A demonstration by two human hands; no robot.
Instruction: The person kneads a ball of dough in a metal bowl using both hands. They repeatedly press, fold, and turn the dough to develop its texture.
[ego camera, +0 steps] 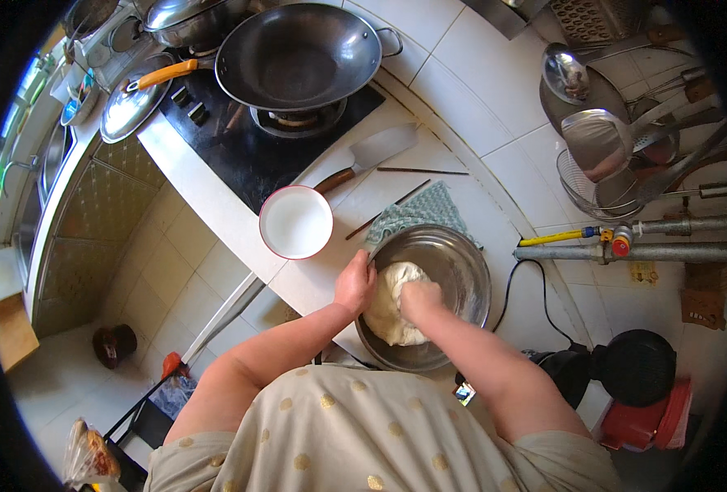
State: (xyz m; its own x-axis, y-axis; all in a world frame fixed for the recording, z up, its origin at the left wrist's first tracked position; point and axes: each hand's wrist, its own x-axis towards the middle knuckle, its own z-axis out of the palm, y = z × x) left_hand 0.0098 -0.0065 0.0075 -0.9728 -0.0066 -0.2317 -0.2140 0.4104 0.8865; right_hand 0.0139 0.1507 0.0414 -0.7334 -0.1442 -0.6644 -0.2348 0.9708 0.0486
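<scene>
A lump of pale dough [389, 307] lies in a wide stainless steel bowl [467, 277] in front of me. My left hand [356, 284] grips the bowl's left rim. Pressed into the dough is my right hand [422, 301], its fingers curled into a fist. A white enamel bowl with a red rim [296, 222] stands to the left. Behind the steel bowl are a folded green-and-white cloth [428, 212] and two dark chopsticks [424, 171], lying apart. A cleaver [383, 147] with a wooden handle lies beyond the enamel bowl.
A large wok [299, 55] sits on the black gas hob [228, 157], a metal lid [136, 101] beside it. Ladles and strainers [597, 144] hang on the tiled wall at right, above metal pipes [677, 251]. A black cable [508, 283] runs close to the steel bowl's right side.
</scene>
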